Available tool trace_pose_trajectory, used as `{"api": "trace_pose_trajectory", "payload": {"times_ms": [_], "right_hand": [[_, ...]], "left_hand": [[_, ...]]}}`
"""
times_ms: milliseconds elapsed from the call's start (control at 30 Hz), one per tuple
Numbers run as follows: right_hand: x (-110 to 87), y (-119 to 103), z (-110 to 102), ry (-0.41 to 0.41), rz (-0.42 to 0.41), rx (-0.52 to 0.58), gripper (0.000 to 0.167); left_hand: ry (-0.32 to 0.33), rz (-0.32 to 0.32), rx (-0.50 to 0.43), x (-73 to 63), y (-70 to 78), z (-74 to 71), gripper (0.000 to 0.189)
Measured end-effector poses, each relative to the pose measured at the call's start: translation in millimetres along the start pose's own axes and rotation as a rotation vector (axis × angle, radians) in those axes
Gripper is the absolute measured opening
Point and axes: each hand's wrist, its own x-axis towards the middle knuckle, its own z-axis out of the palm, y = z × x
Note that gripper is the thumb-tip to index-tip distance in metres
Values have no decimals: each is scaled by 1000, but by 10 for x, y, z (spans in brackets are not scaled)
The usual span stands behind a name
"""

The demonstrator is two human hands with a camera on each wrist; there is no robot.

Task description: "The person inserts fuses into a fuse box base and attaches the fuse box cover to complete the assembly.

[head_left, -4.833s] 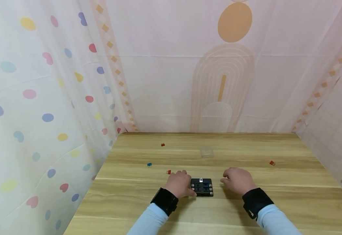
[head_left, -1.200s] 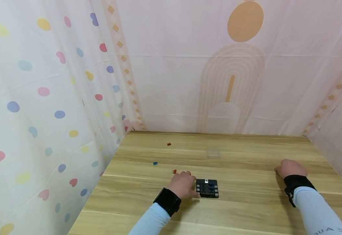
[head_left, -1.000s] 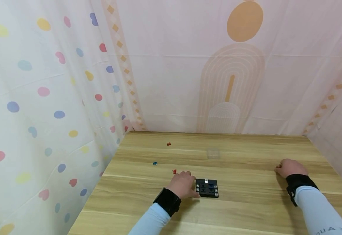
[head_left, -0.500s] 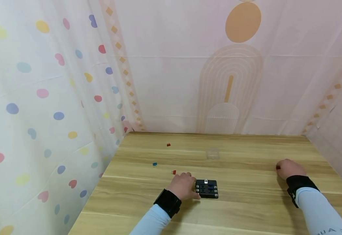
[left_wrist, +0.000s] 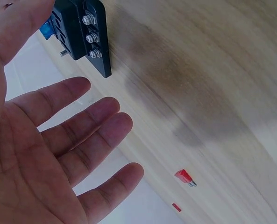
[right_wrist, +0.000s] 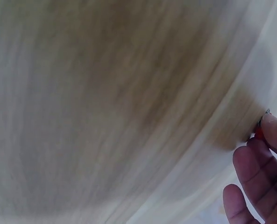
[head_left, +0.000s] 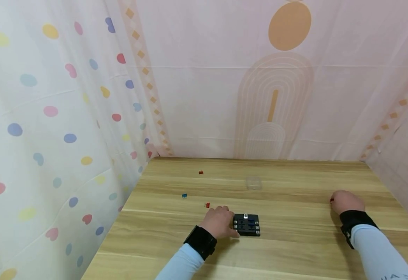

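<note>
A black fuse block (head_left: 247, 225) with metal screw terminals lies on the table at centre front; a blue blade fuse (left_wrist: 46, 30) sits in it. My left hand (head_left: 218, 222) is at the block's left side, its thumb at the near corner and its fingers extended, spread apart in the left wrist view. Far to the right, my right hand (head_left: 347, 202) pinches a red blade fuse (right_wrist: 259, 132) between thumb and index finger, close over the table. The fuse's metal prongs show past the thumb; the fingers hide much of its body.
Beyond my left hand lie a red blade fuse (head_left: 207, 205), a blue blade fuse (head_left: 184, 196) and, farther back, another red fuse (head_left: 201, 172). A clear plastic cover (head_left: 254, 183) lies behind the block. Curtains (head_left: 197, 97) hang along the table's back and left edges.
My right hand has moved from beside the fuse block far to the right and picked up the red fuse there. My left hand stays at the block.
</note>
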Motion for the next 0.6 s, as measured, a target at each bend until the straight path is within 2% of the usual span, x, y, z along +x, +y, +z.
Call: {"api": "trace_pose_trajectory", "payload": {"times_ms": [367, 600], "right_hand": [[-35, -16, -9, -12, 23, 9, 14], [-31, -16, -4, 13, 22, 12, 13]], "left_hand": [[0, 8, 8, -4, 19, -25, 43], [-9, 3, -1, 12, 20, -4, 43]]}}
